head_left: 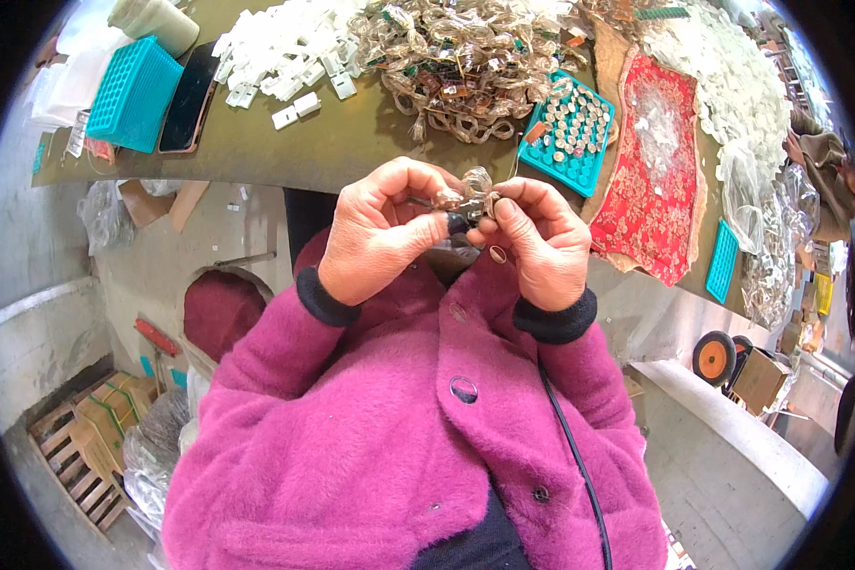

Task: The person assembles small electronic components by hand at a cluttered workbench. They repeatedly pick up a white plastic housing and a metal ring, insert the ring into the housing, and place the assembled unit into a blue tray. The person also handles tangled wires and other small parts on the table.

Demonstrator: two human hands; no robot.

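Observation:
Above the table's near edge, my left hand (385,228) and my right hand (546,242) meet, both pinching a small bundle of brownish clear wire (477,182). The left thumb has a dark covering at its tip, and a thin dark piece sticks out between the left fingers. Small parts at the wire's end are mostly hidden by the fingertips. A heap of similar coiled wire (456,71) lies just beyond my hands. To the right of it, a turquoise tray (579,177) holds several small round metallic discs (572,128).
White plastic housings (290,47) are piled at the back left, beside a phone (188,100) and stacked turquoise trays (135,95). On the right lie a red patterned cloth (648,214), many translucent pieces (731,85) and another turquoise tray (722,261). A round maroon stool seat (223,313) stands below.

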